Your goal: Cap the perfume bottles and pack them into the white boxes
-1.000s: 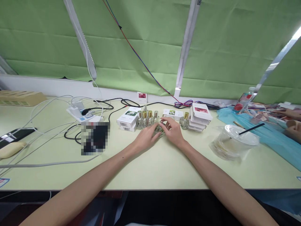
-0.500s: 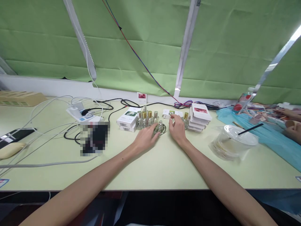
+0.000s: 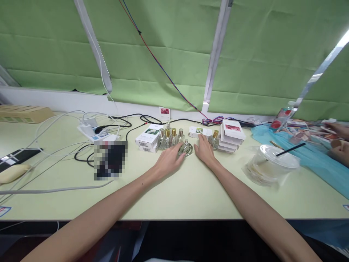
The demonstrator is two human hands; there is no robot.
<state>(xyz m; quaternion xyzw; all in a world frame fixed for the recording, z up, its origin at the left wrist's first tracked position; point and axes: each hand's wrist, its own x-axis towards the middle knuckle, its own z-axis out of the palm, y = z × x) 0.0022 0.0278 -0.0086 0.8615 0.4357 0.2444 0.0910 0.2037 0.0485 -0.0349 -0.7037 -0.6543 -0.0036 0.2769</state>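
Note:
My left hand is closed on a round glass bottle with a silver cap, near the middle of the table. My right hand rests on the table with its fingers out and nothing in them. Just right of its fingers stands a gold-capped glass bottle, beside a stack of white boxes. Several capped glass bottles are grouped behind my left hand, next to two stacked white boxes. A flat white box lies behind my right hand.
At the left are a power strip, cables and a phone. A lidded cup with a black straw stands at the right. Beyond it lies blue plastic, near another person's hands. A small card leans at the back.
My right hand has lowered slightly toward the table, showing more of the gold-capped bottle and flat box. My left hand keeps its place. One hand of the other person has moved.

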